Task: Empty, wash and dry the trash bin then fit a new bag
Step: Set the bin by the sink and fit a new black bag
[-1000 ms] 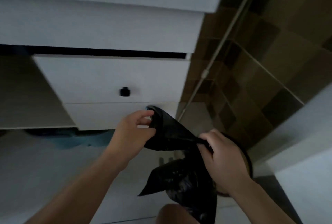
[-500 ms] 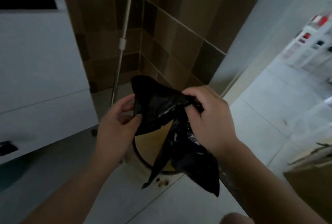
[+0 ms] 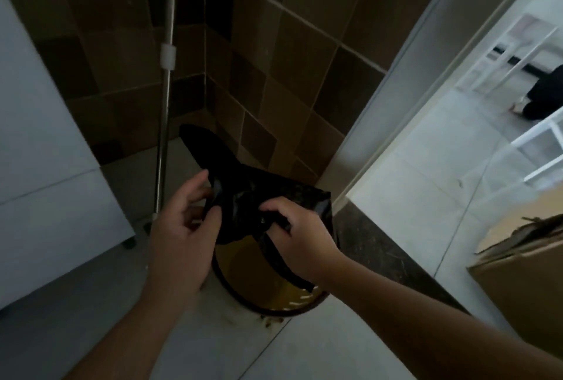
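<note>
A black plastic bag [image 3: 243, 193] hangs crumpled between both hands, just above the trash bin [image 3: 262, 276]. The bin is round, yellow inside with a dark rim, and stands on the floor in the tiled corner. My left hand [image 3: 182, 227] pinches the bag's left edge between thumb and fingers. My right hand [image 3: 298, 233] grips a bunched part of the bag over the bin's mouth. A strip of the bag trails down into the bin. Much of the bin's far side is hidden behind the bag and hands.
A metal pole [image 3: 164, 105] leans in the corner left of the bin. A white cabinet [image 3: 45, 166] stands at the left. A doorway [image 3: 426, 105] opens right onto a bright room. A cardboard box [image 3: 524, 273] sits at the right edge.
The view has swung right and down from the white drawers to the corner, so the bin now lies under the hands. Both hands hold the bag lower, over the bin's mouth.
</note>
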